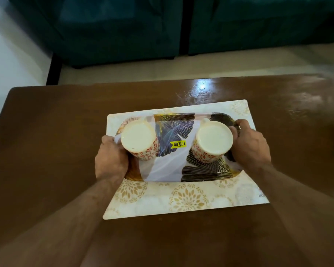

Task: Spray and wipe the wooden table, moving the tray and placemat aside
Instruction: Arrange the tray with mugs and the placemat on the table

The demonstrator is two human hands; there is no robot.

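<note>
Sitting on the placemat (pixel 181 199), toward its far half: the tray (pixel 174 166), an oblong with rounded ends, printed with dark and gold fan-shaped leaves over pale panels. Carrying two cups turned upside down, the left cup (pixel 138 140) and the right cup (pixel 213 140), each showing a plain cream base and a red floral pattern down its side. Bearing a yellow price sticker (pixel 179 144) between the cups (its print reading upside down from this view).

Being gripped at both short ends: the left hand (pixel 111 160) closing its grip around the tray's left end, thumb on the rim just beside the left cup, and the right hand (pixel 250 145) closing its grip around the right end, fingers curling over the rim beside the right cup. Cannot tell whether the tray is resting on the placemat or raised slightly off it.

Lying a little askew near the middle of the tabletop (pixel 46 141): the placemat, cream with gold flower medallions, its near edge and right corners showing bare around the tray. Shining wet at the far right of the brown wooden tabletop: a glossy patch (pixel 202 89) catching the light. Standing beyond the tabletop, across a strip of pale floor (pixel 162 68): a dark teal sofa (pixel 123 26).
</note>
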